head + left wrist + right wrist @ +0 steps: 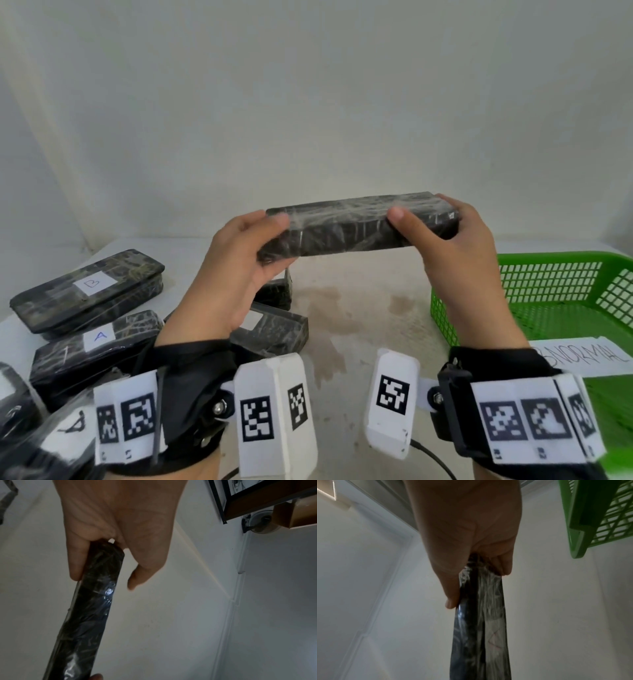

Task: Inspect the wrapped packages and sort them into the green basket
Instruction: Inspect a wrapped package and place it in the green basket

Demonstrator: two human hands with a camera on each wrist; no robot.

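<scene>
A long black package wrapped in clear film (356, 226) is held up in the air above the table, lying level from left to right. My left hand (253, 246) grips its left end, thumb on the near face. My right hand (442, 222) grips its right end with the thumb in front and the fingers behind. In the left wrist view the package (96, 601) runs away from my left hand (109, 550), thumb and fingers on either side of it. The right wrist view shows the package (481, 615) pinched by my right hand (471, 566). The green basket (555, 274) stands at the right.
Several more wrapped black packages lie at the left of the table, one labelled B (92, 284), one labelled A (99, 337), another under my left wrist (274, 329). A white paper sign (582, 356) lies in the basket. The pale table (359, 308) is stained in the middle.
</scene>
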